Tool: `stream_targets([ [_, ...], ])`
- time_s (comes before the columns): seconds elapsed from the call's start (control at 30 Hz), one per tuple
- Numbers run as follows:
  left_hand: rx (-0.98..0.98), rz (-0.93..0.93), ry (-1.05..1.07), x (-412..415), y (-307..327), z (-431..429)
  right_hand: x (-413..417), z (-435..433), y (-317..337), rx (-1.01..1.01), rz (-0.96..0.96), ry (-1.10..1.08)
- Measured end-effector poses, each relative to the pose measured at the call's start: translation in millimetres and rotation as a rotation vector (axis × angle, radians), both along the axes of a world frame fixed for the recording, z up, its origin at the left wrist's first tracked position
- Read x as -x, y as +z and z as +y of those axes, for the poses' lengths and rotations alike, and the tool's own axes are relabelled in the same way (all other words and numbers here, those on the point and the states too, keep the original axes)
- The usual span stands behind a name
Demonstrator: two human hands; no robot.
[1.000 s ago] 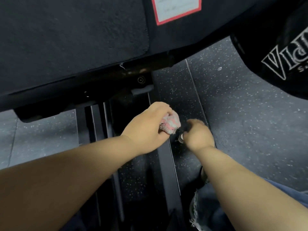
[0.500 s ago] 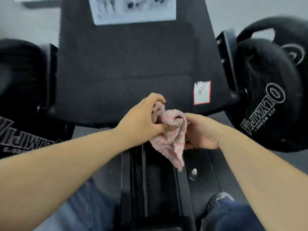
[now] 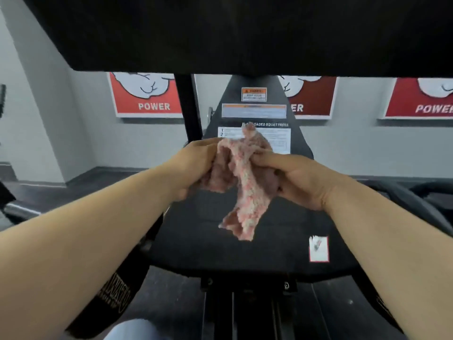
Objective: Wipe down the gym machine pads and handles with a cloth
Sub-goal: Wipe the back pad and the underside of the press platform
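Overhead black panel (image 3: 245,33) caps headroom; open gap beneath, above footplate (image 3: 220,249); post (image 3: 187,106) left.

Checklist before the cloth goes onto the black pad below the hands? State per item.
1. Both hands on the cloth: ok. The left hand and right hand each grip it.
2. Cloth spread for wiping: not ok. It is bunched, with one end dangling.
3. Cloth touching the black pad: not ok. It looks held above the pad.
4. Pad in view in front of the hands: ok. A red-edged sticker sits near its right edge.
5. Cloth damp or clean: cannot tell.
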State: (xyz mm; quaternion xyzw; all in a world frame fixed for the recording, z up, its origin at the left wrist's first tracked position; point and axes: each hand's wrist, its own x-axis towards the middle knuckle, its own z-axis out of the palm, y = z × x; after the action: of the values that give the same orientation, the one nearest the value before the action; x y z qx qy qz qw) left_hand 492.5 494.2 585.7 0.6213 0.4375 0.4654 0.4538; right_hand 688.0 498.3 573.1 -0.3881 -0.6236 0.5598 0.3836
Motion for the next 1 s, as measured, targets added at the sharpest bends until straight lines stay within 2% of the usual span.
stream_targets([
  [0.17, 0.137, -0.254, 0.051, 9.1, 21.2, 8.2, 11.3, 0.6, 37.0, -0.215, -0.087, -0.189],
  [0.3, 0.461, -0.331, -0.022, 24.1, 33.9, 9.4, 15.5, -2.8, 51.1, -0.226, 0.035, -0.231],
  [0.37, 0.425, -0.331, -0.106, 30.3, 35.6, 8.5, 18.7, -1.9, 53.8, -0.186, 0.165, -0.188],
  [0.43, 0.296, -0.330, -0.234, 33.4, 32.0, 6.3, 22.1, 3.3, 53.9, -0.181, 0.280, -0.239],
  [0.5, 0.241, -0.251, -0.348, 31.9, 25.6, 6.8, 24.4, 5.0, 57.1, -0.177, 0.341, -0.278],
  [0.57, 0.222, -0.193, -0.326, 30.3, 20.6, 12.5, 23.9, 3.6, 60.6, -0.119, 0.343, -0.228],
  [0.63, 0.159, -0.281, -0.270, 31.0, 19.7, 18.0, 19.2, -0.1, 63.6, -0.092, 0.301, -0.136],
  [0.7, 0.133, -0.445, -0.184, 33.4, 23.0, 21.0, 14.7, -4.8, 64.4, -0.086, 0.252, -0.059],
  [0.8, 0.178, -0.600, -0.095, 34.9, 19.2, 24.5, 13.1, -4.9, 57.2, 0.010, 0.306, -0.044],
  [0.9, 0.402, -0.393, -0.171, 32.8, 16.7, 19.4, 22.3, -0.9, 48.8, -0.014, 0.277, -0.160],
  [0.93, 0.500, -0.328, -0.205, 34.3, 15.6, 16.8, 23.1, 1.5, 45.8, -0.026, 0.301, -0.189],
  [1.0, 0.577, -0.169, -0.298, 39.8, 8.6, 14.4, 23.8, 3.1, 41.6, -0.043, 0.370, -0.170],
])
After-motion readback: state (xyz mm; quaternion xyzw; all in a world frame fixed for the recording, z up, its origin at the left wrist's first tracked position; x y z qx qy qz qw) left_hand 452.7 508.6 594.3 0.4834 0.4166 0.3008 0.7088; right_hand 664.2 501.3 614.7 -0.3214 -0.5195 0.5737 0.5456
